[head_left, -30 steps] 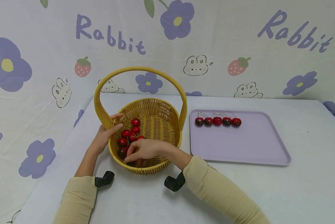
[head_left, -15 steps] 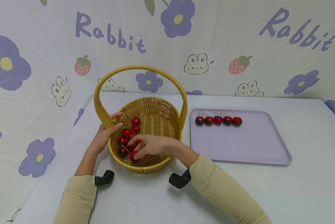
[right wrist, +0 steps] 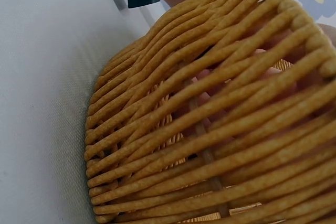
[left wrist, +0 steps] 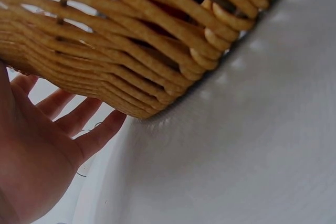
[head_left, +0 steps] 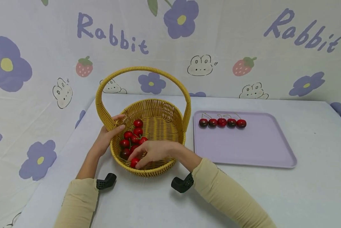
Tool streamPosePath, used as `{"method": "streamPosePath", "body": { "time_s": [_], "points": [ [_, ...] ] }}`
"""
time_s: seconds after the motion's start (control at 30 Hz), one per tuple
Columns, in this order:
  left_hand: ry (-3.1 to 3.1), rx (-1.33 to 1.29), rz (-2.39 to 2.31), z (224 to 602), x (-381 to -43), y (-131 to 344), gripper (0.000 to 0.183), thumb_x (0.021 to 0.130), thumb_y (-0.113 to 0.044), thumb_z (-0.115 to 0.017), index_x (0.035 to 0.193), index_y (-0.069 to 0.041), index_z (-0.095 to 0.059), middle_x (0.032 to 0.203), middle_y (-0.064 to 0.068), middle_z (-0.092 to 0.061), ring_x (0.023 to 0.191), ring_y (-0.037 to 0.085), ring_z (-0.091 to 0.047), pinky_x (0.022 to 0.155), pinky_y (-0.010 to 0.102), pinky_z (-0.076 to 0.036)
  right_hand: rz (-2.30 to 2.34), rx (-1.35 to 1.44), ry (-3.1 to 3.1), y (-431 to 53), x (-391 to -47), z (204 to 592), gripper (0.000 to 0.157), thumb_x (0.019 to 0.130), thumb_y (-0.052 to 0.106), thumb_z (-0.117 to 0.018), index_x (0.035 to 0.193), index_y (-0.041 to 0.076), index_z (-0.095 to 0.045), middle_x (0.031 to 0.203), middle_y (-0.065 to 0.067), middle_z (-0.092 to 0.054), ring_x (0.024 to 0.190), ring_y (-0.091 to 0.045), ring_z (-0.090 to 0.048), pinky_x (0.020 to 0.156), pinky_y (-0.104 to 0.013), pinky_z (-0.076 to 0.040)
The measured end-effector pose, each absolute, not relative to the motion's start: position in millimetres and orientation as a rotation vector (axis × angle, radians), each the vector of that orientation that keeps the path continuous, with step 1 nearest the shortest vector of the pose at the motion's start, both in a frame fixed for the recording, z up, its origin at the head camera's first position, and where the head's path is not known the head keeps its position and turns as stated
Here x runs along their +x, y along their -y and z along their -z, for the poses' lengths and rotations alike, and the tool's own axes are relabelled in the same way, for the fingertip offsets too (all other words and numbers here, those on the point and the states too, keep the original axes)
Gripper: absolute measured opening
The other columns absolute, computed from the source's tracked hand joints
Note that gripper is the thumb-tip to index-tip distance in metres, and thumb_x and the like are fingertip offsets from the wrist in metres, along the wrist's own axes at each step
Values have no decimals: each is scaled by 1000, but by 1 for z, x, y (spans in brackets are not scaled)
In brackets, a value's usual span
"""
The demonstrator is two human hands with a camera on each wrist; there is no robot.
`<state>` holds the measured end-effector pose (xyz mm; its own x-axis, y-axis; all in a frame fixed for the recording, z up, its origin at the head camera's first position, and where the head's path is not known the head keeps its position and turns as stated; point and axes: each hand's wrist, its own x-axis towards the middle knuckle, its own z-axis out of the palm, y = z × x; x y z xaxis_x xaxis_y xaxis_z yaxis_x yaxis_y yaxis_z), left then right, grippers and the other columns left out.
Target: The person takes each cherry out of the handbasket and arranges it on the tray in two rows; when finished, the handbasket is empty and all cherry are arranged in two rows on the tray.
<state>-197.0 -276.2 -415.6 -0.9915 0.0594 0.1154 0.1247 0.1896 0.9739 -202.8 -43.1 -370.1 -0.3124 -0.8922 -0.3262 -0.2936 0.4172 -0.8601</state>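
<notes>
A yellow wicker basket [head_left: 147, 172] with a tall arched handle holds several dark-red cherries [head_left: 127, 135] on its left side. At the left rim, by the foot of the handle, my left hand [head_left: 105, 139] grips the basket, thumb over the edge. The left wrist view shows the fingers [left wrist: 102, 129] spread against its outer wall. Inside the front of the basket, my right hand [head_left: 156, 151] pinches a red cherry [head_left: 134, 162] between thumb and fingers. In the right wrist view the wicker wall [right wrist: 210, 108] mostly hides this hand.
A pale purple tray [head_left: 244, 145] lies right of the basket, with a row of several stemmed cherries [head_left: 221, 122] along its back edge. All stand on a white table [head_left: 310, 190] before a printed cloth backdrop [head_left: 221, 31]. Black wrist mounts [head_left: 107, 181] stick out beneath both forearms.
My right hand has shifted among the cherries near the basket's front and now has one between its fingertips, lowered slightly toward the front rim. The left hand and tray cherries stay put.
</notes>
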Motion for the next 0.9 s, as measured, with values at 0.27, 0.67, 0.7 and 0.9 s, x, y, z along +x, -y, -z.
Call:
{"method": "streamPosePath", "body": {
  "time_s": [0.27, 0.67, 0.7, 0.9],
  "points": [
    [2379, -185, 1956, 415, -198, 276, 52, 95, -25, -56, 140, -5, -41, 145, 13, -37, 135, 29, -33, 109, 51, -22, 911, -1005, -1857, 43, -201, 370, 33, 88, 19, -69, 120, 13, -66, 88, 2, -60, 77, -12, -52, 69, -27, -46],
    [2365, -187, 1965, 416, -198, 276, 52, 95, -24, -57, 139, -3, -41, 146, 13, -36, 135, 30, -32, 109, 50, -23, 987, -955, -1896, 40, -201, 368, 33, 86, 18, -73, 117, 12, -66, 92, 3, -66, 85, -14, -60, 74, -26, -49],
    [2362, -187, 1969, 416, -198, 276, 52, 94, -24, -57, 139, -3, -41, 146, 13, -36, 134, 30, -33, 109, 49, -23, 1014, -936, -1894, 38, -201, 367, 33, 85, 18, -73, 117, 11, -65, 95, 3, -66, 88, -16, -61, 76, -27, -50],
    [2364, -186, 1966, 416, -198, 276, 52, 94, -24, -57, 140, -3, -41, 146, 13, -35, 135, 30, -31, 109, 49, -23, 1156, -863, -1840, 25, -204, 359, 31, 86, 16, -72, 115, 9, -64, 97, -7, -65, 88, -33, -65, 81, -41, -52]
  ]
}}
